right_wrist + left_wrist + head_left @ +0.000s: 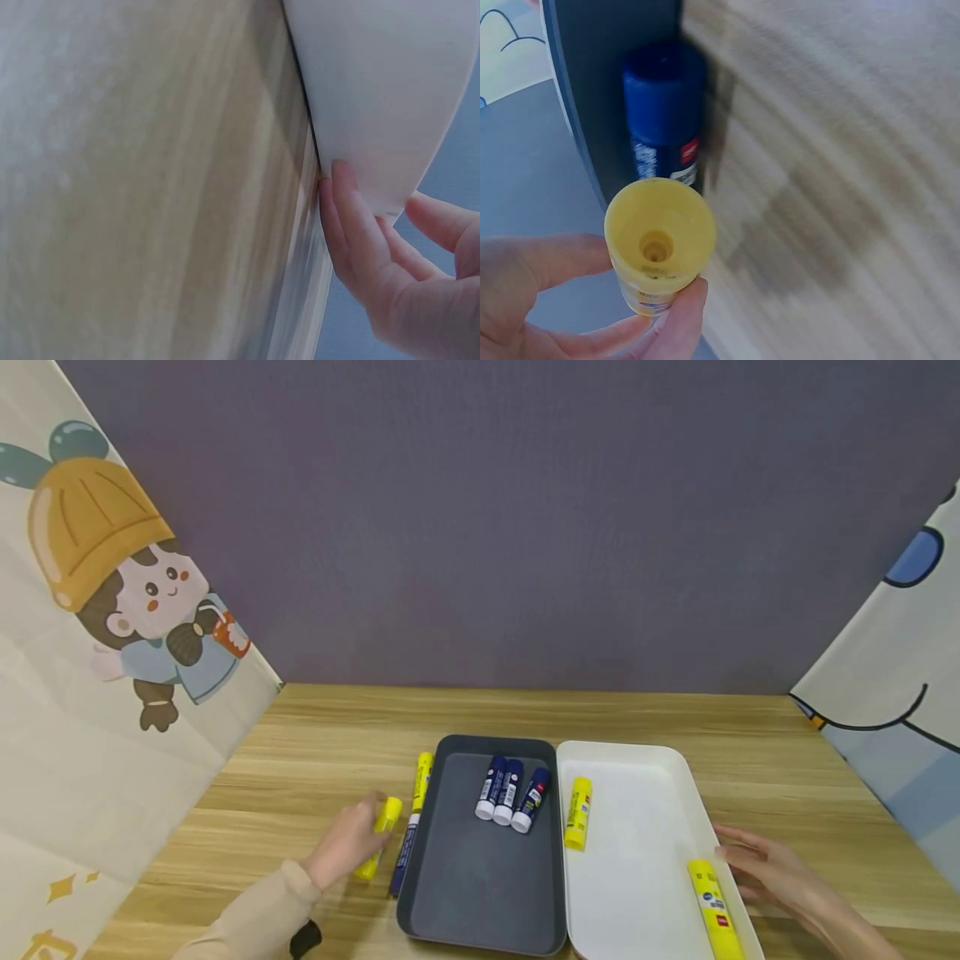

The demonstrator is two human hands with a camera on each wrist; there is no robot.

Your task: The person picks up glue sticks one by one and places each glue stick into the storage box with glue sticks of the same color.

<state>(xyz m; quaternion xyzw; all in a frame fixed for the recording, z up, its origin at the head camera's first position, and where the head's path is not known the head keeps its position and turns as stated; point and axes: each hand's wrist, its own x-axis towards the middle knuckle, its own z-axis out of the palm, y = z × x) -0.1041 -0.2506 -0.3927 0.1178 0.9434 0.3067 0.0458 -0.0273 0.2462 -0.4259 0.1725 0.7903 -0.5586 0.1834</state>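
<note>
My left hand point(347, 842) grips a yellow glue stick point(388, 814) between thumb and fingers, left of the dark grey tray point(491, 889). In the left wrist view the hollow round end of that yellow stick faces the camera, with a blue glue stick point(664, 97) behind it. Another yellow glue stick point(422, 781) and the blue one lie end to end along the grey tray's left side. At the white tray point(626, 885), my right hand point(772, 872) rests extended fingers point(356, 217) against the outer right wall, the thumb near the rim.
Inside the grey tray lie three blue glue sticks point(510, 792) with white ends. The white tray, side by side with it, holds a yellow stick point(578, 814) at its left wall and another point(714, 910) at its right. A purple-grey panel point(525, 527) stands behind the wooden table point(337, 727).
</note>
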